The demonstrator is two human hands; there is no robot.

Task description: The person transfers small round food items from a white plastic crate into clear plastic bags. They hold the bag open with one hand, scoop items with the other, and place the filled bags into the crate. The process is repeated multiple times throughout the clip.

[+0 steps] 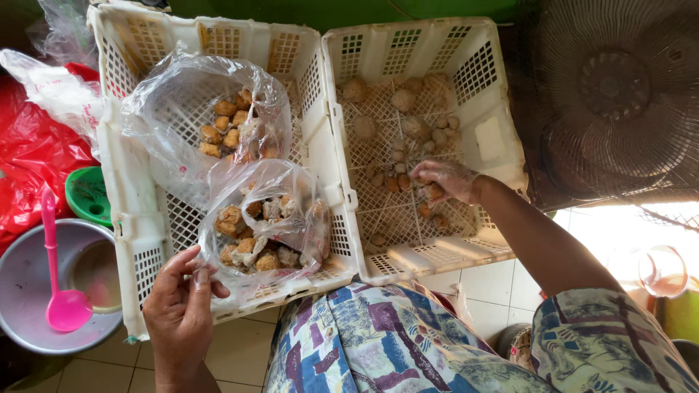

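Clear plastic bag (266, 225) half full of brown chunks, lower centre of frame, lying in the left white crate (131, 218). Left hand (178, 309) pinches the bag's open edge at lower left. Right hand (445, 180), centre right, closes fingers on a brown piece (434, 192) in the right crate (502, 138). Step looks like mid-filling; next move likely calls for carrying the piece across into the held-open mouth. Second bag (196, 109) upper left.
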